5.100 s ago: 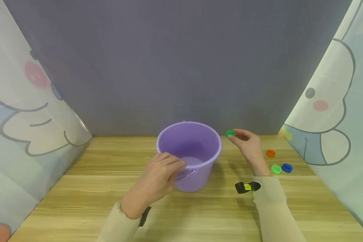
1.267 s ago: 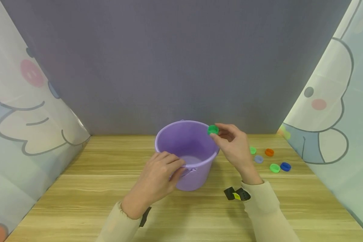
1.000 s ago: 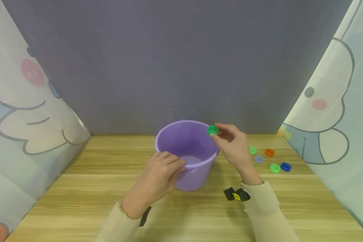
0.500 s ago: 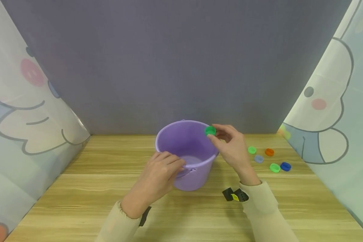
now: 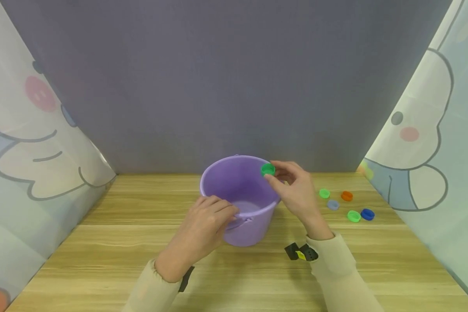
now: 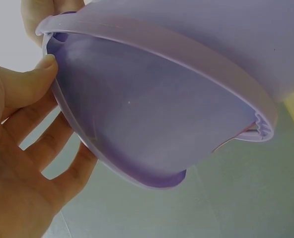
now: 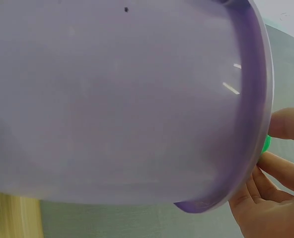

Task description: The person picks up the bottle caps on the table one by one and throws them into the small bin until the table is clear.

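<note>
A purple bucket [image 5: 246,234] stands upright on the table, its inside partly visible in the head view. My left hand [image 5: 204,225] grips the near left part of its rim. In the left wrist view the thumb [image 6: 30,84] lies against the rim, other fingers behind it. Between right thumb and fingertips I pinch a green bottle cap [image 5: 268,169], open side up, over the bucket's right rim. That right hand [image 5: 298,193] is just outside the rim. In the right wrist view the bucket wall [image 7: 117,104] hides most of the cap [image 7: 266,143].
To the right on the wooden table [image 5: 374,268] lie several loose caps: light green [image 5: 324,193], orange [image 5: 347,196], pale lavender [image 5: 333,204], another light green [image 5: 353,216] and blue [image 5: 368,214]. A grey panel [image 5: 234,86] stands behind, with printed cloth [image 5: 425,130] on both sides.
The right hand has carried the green cap leftward from beside the bucket to over its right rim. Two caps hidden behind that hand now show. My left hand stays on the rim.
</note>
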### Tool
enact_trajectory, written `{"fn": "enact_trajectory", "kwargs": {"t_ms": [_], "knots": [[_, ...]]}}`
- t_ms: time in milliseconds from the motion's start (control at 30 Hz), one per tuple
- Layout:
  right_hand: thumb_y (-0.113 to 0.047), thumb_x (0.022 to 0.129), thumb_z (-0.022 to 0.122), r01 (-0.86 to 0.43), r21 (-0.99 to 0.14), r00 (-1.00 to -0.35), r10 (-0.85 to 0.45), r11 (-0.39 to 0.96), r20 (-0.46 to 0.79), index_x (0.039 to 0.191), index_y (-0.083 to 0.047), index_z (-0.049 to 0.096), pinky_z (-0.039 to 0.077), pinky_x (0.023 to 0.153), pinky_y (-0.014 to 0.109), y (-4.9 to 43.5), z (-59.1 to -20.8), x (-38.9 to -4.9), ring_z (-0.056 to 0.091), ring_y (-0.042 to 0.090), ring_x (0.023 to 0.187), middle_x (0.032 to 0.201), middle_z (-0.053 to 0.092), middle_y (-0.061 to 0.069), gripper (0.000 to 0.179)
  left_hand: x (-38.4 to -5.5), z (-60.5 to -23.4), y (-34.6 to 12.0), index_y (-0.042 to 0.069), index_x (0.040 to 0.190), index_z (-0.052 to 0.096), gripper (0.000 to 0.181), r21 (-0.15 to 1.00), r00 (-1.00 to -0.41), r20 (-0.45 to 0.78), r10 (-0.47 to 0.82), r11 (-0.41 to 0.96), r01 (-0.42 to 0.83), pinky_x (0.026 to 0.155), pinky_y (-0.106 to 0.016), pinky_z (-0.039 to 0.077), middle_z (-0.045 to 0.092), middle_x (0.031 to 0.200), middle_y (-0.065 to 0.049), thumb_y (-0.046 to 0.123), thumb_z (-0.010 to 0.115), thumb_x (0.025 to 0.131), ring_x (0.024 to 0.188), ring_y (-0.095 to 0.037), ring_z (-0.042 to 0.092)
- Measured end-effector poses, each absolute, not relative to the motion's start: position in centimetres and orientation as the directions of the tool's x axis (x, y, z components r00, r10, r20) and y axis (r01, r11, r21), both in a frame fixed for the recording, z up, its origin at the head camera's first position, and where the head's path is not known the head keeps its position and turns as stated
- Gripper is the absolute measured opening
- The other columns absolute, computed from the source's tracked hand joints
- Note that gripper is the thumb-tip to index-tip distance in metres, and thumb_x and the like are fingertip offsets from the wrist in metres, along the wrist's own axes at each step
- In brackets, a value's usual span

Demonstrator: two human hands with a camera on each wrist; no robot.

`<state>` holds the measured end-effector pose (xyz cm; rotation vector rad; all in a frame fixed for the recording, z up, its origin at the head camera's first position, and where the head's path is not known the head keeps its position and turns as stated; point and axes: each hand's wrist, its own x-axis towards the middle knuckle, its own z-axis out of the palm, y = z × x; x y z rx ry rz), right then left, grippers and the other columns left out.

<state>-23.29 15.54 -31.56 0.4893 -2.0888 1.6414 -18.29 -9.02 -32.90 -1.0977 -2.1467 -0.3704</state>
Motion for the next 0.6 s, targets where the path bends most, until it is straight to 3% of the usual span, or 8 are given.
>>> {"fn": "enact_trajectory", "kwargs": {"t_ms": [600], "knots": [[0.001,0.086,0.078,-0.538,-0.808,-0.835,-0.019,0.240,0.550,0.121,0.005,0.068,0.056,0.086,0.026,14.85,-31.69,-23.12,0.067,0.022,0.093,0.105,0.064,0.017,0.036,-18.25,-32.95,-9.05,0.014,0.099,0.074,0.022,-0.034,-0.416,0.685,0.598,0.597,0.802,0.079,-0.034,0.051,0.072,0.092,0.005,0.005,0.083,0.081,0.086,-0.015,0.064]]}}
